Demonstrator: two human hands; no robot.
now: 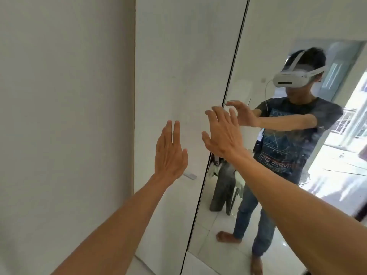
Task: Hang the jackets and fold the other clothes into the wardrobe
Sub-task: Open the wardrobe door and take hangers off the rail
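Observation:
A white wardrobe door [174, 56] stands shut in front of me, with a small handle [190, 176] low on it. To its right is a mirrored door [278, 26]. My left hand [169, 153] is raised with straight fingers in front of the white door, just above the handle. My right hand [222, 133] is spread with straight fingers near the dark edge where the white door meets the mirror. Neither hand holds anything. Whether the hands touch the doors I cannot tell. The mirror reflects grey clothes [224, 187] draped over a chair.
A plain wall [65, 116] fills the left side. The mirror reflects a person in a dark T-shirt [286, 139] and jeans with a white headset, white floor tiles [214, 245], and a bright open doorway [341, 155] behind.

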